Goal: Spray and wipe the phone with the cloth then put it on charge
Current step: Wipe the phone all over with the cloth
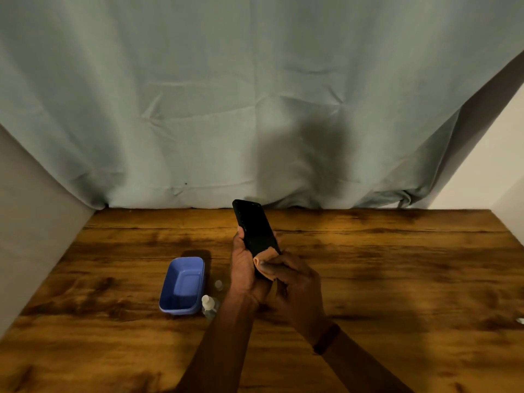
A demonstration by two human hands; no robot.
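Phone (pixel 255 225) gripped by left hand (pixel 243 268); right hand (pixel 295 285) presses cloth (pixel 266 255) on.

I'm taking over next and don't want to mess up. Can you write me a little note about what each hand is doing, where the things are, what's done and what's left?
Left hand: its grip is round the lower half of the phone, held up above the table.
Right hand: pinches the orange cloth against the phone's lower end.
Spray bottle: stands on the table beside the blue tub.
Done: the bottle is put down and wiping is under way.
Left: finish wiping, then put the phone on charge. No charger plainly shows in this view.
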